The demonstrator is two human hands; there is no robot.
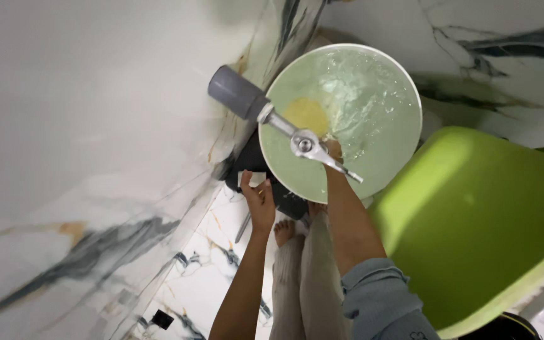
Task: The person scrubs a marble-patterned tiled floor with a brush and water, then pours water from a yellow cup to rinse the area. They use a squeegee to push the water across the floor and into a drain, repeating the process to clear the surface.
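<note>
A: What is the big round thing at about one o'clock?

B: It is a pale green tub [373, 145] with water in it; the water looks bubbly and is splashing; a yellow thing [306, 115] lies under the water, near the tub's nine o'clock side; I cannot tell what it is.

A: Where does the water come from?

B: A shiny metal tap [303, 143] sticks out of a grey pipe [237, 92] on the marble wall [83, 126]; the tap hangs over the tub's rim at about eight o'clock, so I think the tub sits there to catch the water.

A: What are the hands doing?

B: The right hand [333, 150] goes up to the tap, at the tub's six o'clock side; it touches the tap or the water just behind it; the tap hides the fingers, so I cannot tell if it grips or lies loose. The left hand [260, 200] is at seven o'clock from the tub, beside the rim; its fingers curl on a small white thing [251, 179].

A: What else is there?

B: A bare foot [283, 232] stands on the marble floor [196, 277] below the tub; a bright green chair [473, 226] is at four o'clock, close by the right arm; a blue-grey sleeve [379, 299] is pushed up, maybe to stay dry.
</note>
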